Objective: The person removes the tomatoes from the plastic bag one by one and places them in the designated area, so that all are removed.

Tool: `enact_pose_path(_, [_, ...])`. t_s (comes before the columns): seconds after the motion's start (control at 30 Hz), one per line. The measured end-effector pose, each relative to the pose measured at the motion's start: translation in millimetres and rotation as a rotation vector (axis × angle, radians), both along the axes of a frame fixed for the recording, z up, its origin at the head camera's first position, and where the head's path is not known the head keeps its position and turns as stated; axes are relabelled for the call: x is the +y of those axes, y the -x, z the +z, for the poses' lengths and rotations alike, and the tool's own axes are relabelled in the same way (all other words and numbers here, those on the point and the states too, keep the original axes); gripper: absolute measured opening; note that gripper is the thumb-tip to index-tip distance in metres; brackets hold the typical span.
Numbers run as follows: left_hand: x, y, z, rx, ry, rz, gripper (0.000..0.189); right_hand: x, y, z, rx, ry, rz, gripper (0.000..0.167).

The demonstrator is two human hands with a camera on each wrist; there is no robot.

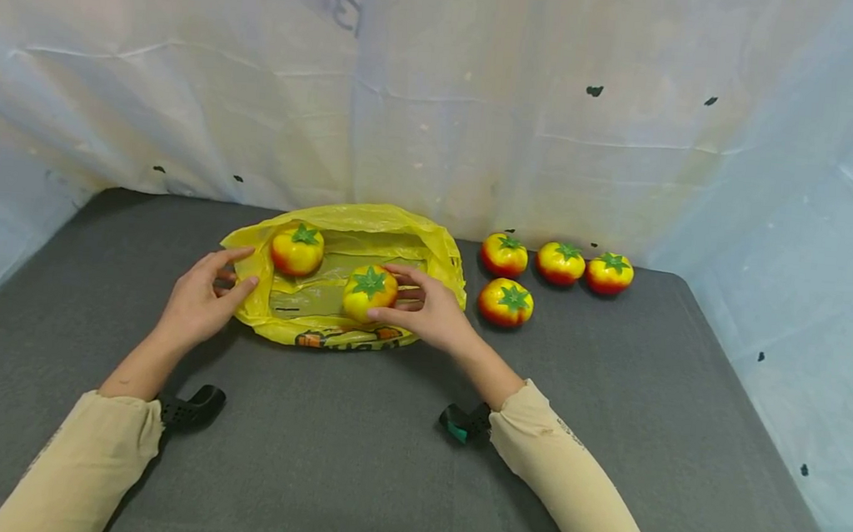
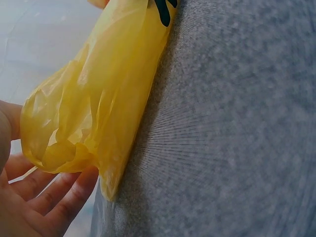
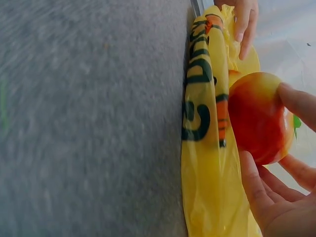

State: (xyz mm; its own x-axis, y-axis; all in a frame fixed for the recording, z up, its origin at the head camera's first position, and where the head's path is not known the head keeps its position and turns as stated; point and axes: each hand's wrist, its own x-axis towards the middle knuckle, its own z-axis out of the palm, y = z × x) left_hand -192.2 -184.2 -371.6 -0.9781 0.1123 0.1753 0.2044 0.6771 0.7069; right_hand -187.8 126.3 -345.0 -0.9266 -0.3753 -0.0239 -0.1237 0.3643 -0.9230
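Note:
A yellow plastic bag (image 1: 319, 334) lies on the table with its mouth spread wide. Inside its left part sits a yellow-and-red toy tomato (image 1: 297, 249) with a green star-shaped top. My right hand (image 1: 430, 310) grips another toy tomato (image 1: 369, 292) between thumb and fingers, over the right half of the mouth. In the right wrist view this tomato (image 3: 259, 118) shows its red underside just past the bag's printed rim. At the bag's left end, my left hand (image 1: 202, 294) touches the rim with spread fingers; the left wrist view has its fingers (image 2: 54, 195) against the crumpled plastic.
Several more toy tomatoes lie right of the bag: one tomato (image 1: 506, 303) in front and a back row ending at the rightmost tomato (image 1: 610, 274). Behind the dark grey table (image 1: 336, 459) hangs pale sheeting (image 1: 437, 133), which also runs along the right side.

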Motion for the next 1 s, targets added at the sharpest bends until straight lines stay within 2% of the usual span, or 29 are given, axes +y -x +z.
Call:
enact_pose_path(0.63, [-0.9, 1.2, 0.0, -0.008, -0.004, -0.01, 0.051, 23.3, -1.8, 6.7, 0.049, -0.053, -0.06, 0.066])
enact_pose_path(1.0, [-0.4, 0.7, 0.1, -0.002, -0.008, -0.011, 0.051, 35.2, -0.1, 12.4, 0.057, -0.03, -0.091, 0.065])
